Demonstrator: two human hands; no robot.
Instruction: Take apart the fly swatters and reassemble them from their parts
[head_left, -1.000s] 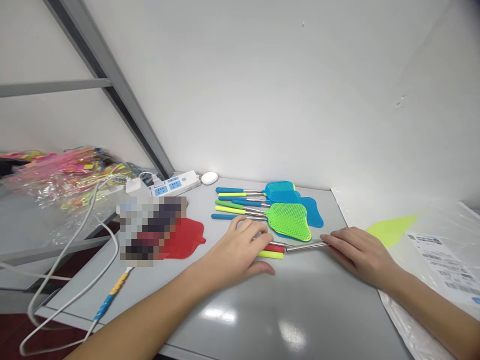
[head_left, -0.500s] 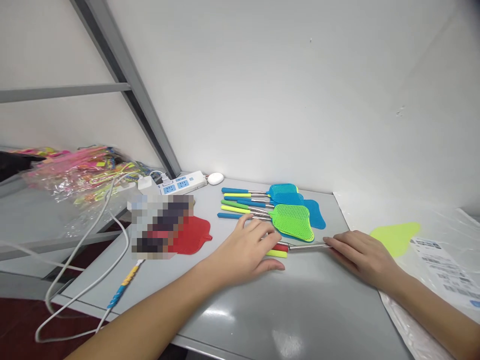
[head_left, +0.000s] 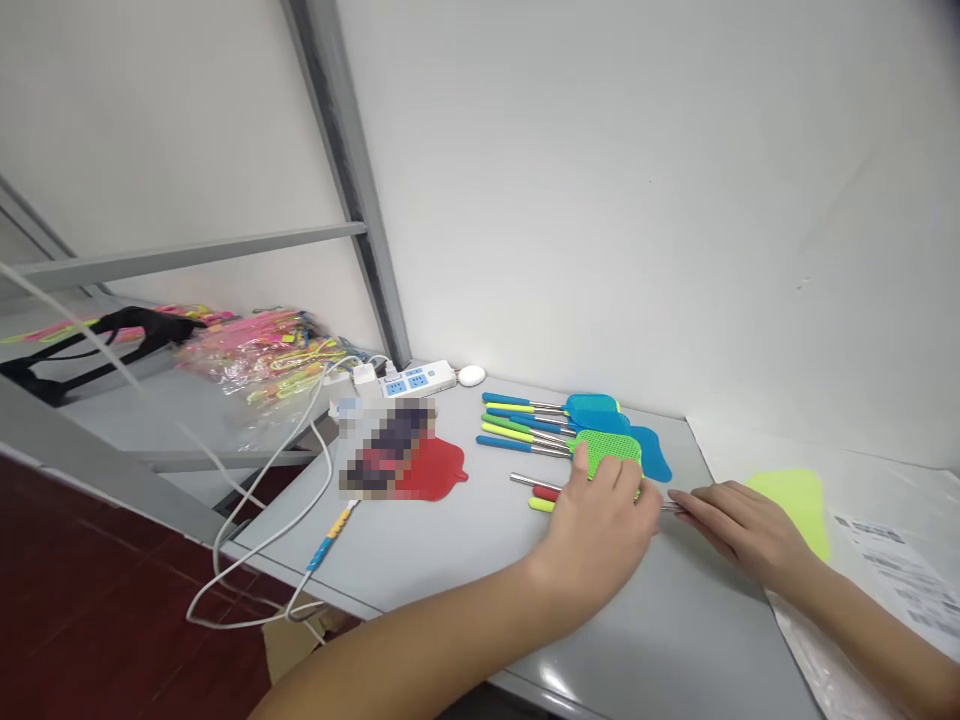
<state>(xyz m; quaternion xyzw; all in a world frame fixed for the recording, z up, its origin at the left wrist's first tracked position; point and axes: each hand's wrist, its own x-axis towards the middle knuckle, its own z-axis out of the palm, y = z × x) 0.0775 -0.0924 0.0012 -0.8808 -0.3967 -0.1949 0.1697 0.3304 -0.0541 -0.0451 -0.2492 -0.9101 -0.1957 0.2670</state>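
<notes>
My left hand (head_left: pixel 600 530) has its fingers curled down over the handles in the middle of the table; its thumb is hidden. A metal rod runs into this hand from the right, so it appears closed on the rod of a fly swatter. To its left poke out a red handle (head_left: pixel 545 493), a yellow handle (head_left: pixel 541 505) and a bare metal rod (head_left: pixel 534 482). My right hand (head_left: pixel 750 530) pinches the same rod near a yellow-green swatter head (head_left: pixel 795 500). Just behind lies a pile of fly swatters with a green head (head_left: pixel 606 446) and blue heads (head_left: pixel 651 452).
A red swatter head (head_left: pixel 439 470) lies left, partly under a blurred-out patch. A power strip (head_left: pixel 420 380), white cables (head_left: pixel 328 470) and a small white oval object (head_left: pixel 472 375) stand behind. Plastic packaging (head_left: pixel 862 500) covers the right; bagged colourful items (head_left: pixel 255 350) sit on the far-left shelf.
My left hand has slid right along the handles, close to my right hand, baring the handle ends on its left. My right hand keeps its pinch. The view has swung left.
</notes>
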